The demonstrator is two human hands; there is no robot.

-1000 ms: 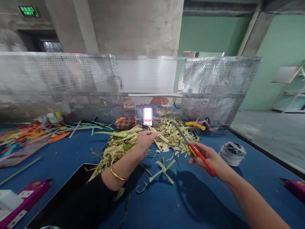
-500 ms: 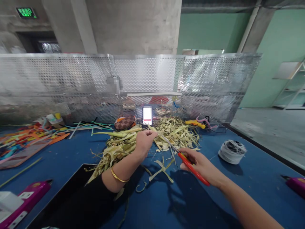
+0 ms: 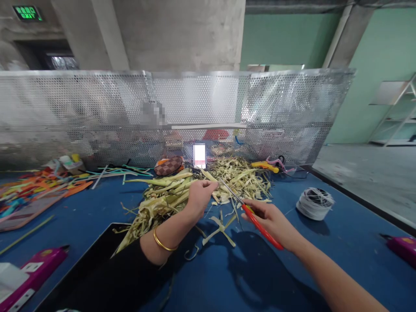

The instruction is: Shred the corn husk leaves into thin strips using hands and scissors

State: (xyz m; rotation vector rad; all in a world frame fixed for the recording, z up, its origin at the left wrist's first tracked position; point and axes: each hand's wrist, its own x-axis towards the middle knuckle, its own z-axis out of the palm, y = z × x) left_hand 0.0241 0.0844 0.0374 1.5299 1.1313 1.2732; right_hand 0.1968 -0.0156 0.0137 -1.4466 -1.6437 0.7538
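Note:
My left hand [image 3: 201, 197] pinches a pale dried husk strip [image 3: 208, 175] between thumb and fingers, above the husk pile. Scissors with red handles [image 3: 264, 230] are gripped in my right hand [image 3: 276, 221]. Their metal blades point up and left, with the tips close to my left fingertips; whether they touch the strip I cannot tell. Under the hands lies a small cross-shaped piece of husk [image 3: 221, 232] on the blue tabletop [image 3: 208, 281]. Long husks [image 3: 162, 201] are heaped behind my left forearm, and shredded husk bits [image 3: 248, 182] spread behind the scissors.
A spool of white twine [image 3: 314, 203] stands at the right. A black tray [image 3: 81, 255] lies under my left arm, beside a purple power strip [image 3: 35, 271]. A lit phone [image 3: 199, 156] and a checkered pouch [image 3: 168, 166] sit before the perforated metal screen [image 3: 107, 104].
My left hand has moved slightly right, closer to the scissor blades, still pinching the strip. The view has shifted a little; the right hand keeps its grip on the scissors.

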